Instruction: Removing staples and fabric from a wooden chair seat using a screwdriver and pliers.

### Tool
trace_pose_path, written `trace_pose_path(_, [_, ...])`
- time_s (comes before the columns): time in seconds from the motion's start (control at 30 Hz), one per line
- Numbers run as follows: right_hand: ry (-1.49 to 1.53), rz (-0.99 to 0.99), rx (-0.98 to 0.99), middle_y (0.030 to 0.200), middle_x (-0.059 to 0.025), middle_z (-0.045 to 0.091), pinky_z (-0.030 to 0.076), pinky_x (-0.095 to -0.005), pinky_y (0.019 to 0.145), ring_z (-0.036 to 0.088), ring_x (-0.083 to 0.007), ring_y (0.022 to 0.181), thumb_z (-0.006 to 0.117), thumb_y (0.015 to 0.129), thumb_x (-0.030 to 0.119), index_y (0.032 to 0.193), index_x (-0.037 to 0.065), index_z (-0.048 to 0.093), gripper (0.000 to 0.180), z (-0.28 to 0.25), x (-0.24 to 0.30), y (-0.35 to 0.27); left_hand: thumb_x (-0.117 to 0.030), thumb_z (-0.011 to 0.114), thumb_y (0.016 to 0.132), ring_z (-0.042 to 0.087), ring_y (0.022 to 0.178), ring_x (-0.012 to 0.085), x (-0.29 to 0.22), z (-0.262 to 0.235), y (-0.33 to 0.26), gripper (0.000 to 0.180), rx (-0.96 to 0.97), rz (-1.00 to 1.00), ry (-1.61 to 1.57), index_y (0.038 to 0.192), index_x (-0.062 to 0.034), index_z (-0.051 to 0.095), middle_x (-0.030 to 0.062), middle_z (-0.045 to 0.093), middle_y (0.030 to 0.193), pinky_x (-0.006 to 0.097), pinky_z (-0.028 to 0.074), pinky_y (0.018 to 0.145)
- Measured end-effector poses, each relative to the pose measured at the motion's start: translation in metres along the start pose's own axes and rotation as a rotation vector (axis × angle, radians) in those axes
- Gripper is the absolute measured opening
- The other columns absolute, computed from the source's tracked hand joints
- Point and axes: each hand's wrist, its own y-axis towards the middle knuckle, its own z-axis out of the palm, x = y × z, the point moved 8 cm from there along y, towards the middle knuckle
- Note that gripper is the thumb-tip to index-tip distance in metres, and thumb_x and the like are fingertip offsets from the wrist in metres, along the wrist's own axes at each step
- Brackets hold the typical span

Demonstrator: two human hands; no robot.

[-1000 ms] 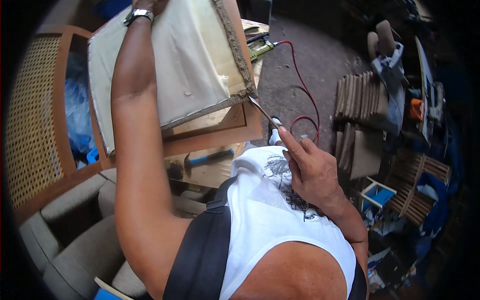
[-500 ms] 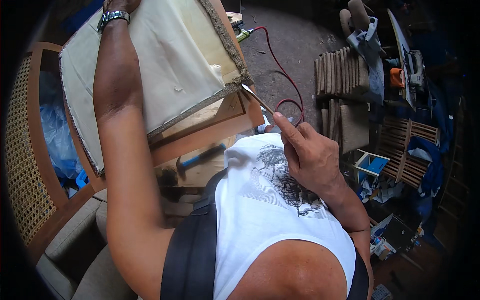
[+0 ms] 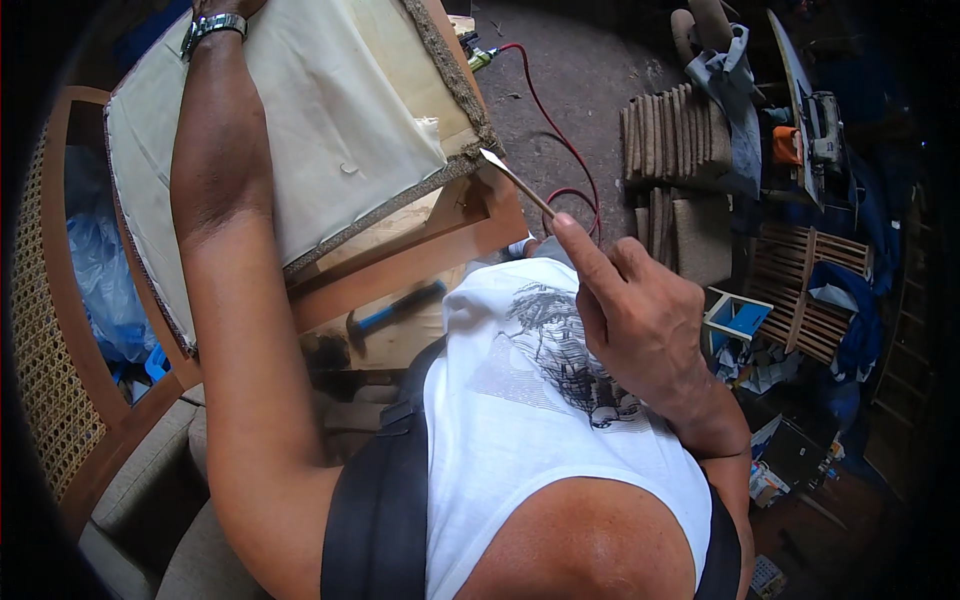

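Note:
My right hand (image 3: 648, 310) is closed round a flat-bladed screwdriver (image 3: 522, 184), its index finger stretched along the shaft. The handle is hidden in the palm. Its pale flared tip lies beside the front right corner of a padded seat, close to the coarse brown edging (image 3: 405, 190). Cream cloth (image 3: 310, 150) covers most of the padding, with a torn flap near that corner. My left arm reaches across the cloth to the far side. Only part of my left hand (image 3: 228, 8) shows at the upper edge; its fingers are out of view. Below the padding runs a wooden frame (image 3: 400, 262).
A blue-handled hammer (image 3: 385, 312) lies on a board below the frame. To the left is a cane-panelled chair (image 3: 55, 340) with plastic bags behind it. A red hose (image 3: 560, 130) curls over the floor. Stacked brown pads (image 3: 675, 140) and a slatted wooden piece (image 3: 805, 290) stand right.
My right hand has shifted slightly right, drawing the screwdriver tip a little away from the seat corner, so more of the blade shows. The view has shifted slightly.

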Motion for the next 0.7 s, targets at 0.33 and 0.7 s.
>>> trace_pose_path(0.33, [-0.045,0.008,0.06,0.082,-0.0059,0.056,0.049,-0.0324,0.045,0.058,-0.0149,0.058,0.072,0.091,0.013,0.145,0.014,0.058,0.056,0.011,-0.014,0.004,-0.061,0.043,0.102,0.056,0.126,0.0424,-0.006,-0.007,-0.008,0.063,-0.011,0.047,0.037,0.126,-0.0077,0.066,0.0254,0.059,0.135,0.052,0.044,0.108])
trace_pose_path(0.7, [-0.057,-0.009,0.142,0.082,-0.0073,0.058,0.049,-0.0308,0.044,0.059,-0.0134,0.058,0.071,0.093,0.015,0.145,0.012,0.058,0.054,0.008,-0.015,0.008,-0.062,0.044,0.102,0.057,0.124,0.0442,-0.011,-0.013,-0.01,0.065,0.002,0.041,0.043,0.126,-0.0052,0.064,0.0271,0.061,0.13,0.053,0.045,0.106])
